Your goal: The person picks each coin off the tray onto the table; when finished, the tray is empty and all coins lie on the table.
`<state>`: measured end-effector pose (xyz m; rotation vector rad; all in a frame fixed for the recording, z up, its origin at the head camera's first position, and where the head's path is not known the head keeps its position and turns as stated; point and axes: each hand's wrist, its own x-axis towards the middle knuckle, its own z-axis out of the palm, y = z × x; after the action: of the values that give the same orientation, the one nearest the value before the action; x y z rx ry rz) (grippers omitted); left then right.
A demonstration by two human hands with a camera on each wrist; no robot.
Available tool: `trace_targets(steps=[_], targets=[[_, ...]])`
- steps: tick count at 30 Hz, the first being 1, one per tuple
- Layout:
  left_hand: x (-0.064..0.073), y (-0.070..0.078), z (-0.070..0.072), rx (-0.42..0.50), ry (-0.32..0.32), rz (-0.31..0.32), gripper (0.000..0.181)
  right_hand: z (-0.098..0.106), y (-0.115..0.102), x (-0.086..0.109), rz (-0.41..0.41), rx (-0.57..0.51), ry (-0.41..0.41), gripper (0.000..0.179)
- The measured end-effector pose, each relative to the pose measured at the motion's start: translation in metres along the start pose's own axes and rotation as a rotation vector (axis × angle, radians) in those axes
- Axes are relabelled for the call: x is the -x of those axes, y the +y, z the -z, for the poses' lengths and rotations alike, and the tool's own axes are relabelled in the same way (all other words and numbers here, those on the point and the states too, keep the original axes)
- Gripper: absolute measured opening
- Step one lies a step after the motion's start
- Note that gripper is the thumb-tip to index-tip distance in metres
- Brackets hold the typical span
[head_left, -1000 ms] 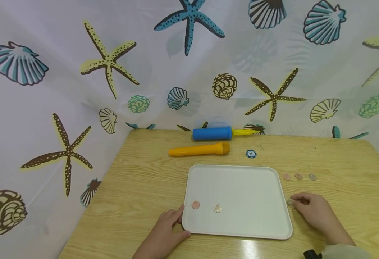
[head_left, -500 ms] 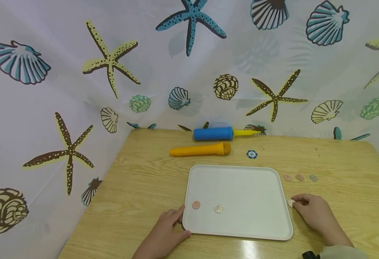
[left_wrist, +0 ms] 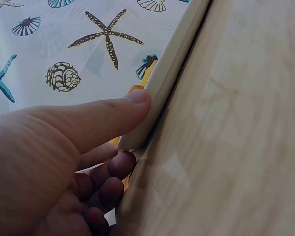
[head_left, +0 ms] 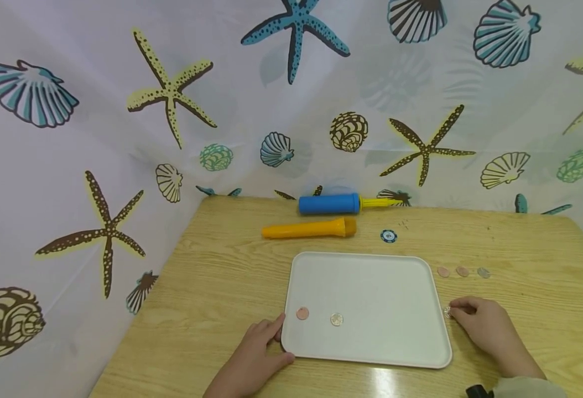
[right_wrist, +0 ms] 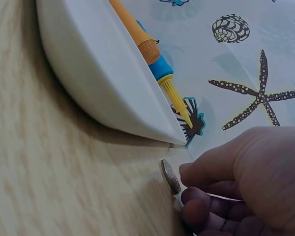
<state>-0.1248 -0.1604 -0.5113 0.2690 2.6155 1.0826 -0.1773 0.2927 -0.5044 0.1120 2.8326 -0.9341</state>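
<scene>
A white tray [head_left: 371,287] lies on the wooden table, with a copper-coloured coin [head_left: 302,313] and a silver-coloured coin [head_left: 337,319] towards its left side. My left hand [head_left: 251,354] grips the tray's near-left corner, thumb along the front wall and fingers at the left side. Just off the tray's right edge, my right hand [head_left: 485,329] pinches another silver-coloured coin [right_wrist: 170,175] between thumb and fingertips. That coin stands tilted on edge close over the wood in the right wrist view, partly hidden by the fingers.
Right of the tray, two copper-coloured coins [head_left: 443,271] and a silver-coloured coin [head_left: 483,272] form a row. Behind the tray lie a yellow toy microphone [head_left: 301,229], a blue hand pump [head_left: 328,204] and a blue-and-white poker chip [head_left: 388,236]. A patterned cloth [head_left: 251,99] hangs behind the table.
The coin at my right fingertips has changed its tilt and the light on it. Both hands and the tray have kept their places; the head view shifts slightly.
</scene>
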Motion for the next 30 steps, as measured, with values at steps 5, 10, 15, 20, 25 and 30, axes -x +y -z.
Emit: trace_targets(steps=[5,10,15,20,25,30], targets=[[-0.001,-0.004,-0.001,-0.009,-0.003,0.001,0.085,-0.002,-0.013,0.003,0.019,-0.069,0.000,0.035],[0.000,-0.006,-0.002,0.001,-0.005,0.014,0.086,-0.016,-0.043,0.005,0.088,-0.221,-0.074,0.025],[-0.001,-0.005,-0.001,0.018,-0.006,0.013,0.085,-0.038,-0.076,0.003,0.202,-0.288,-0.165,0.017],[-0.002,-0.004,-0.001,0.020,-0.007,-0.001,0.085,-0.058,-0.102,-0.001,0.262,-0.290,-0.223,0.012],[-0.001,-0.004,-0.001,-0.005,0.001,-0.016,0.085,-0.074,-0.118,-0.006,0.293,-0.304,-0.271,0.013],[0.000,-0.004,0.000,-0.026,0.010,-0.035,0.084,-0.086,-0.129,-0.012,0.301,-0.313,-0.294,0.011]])
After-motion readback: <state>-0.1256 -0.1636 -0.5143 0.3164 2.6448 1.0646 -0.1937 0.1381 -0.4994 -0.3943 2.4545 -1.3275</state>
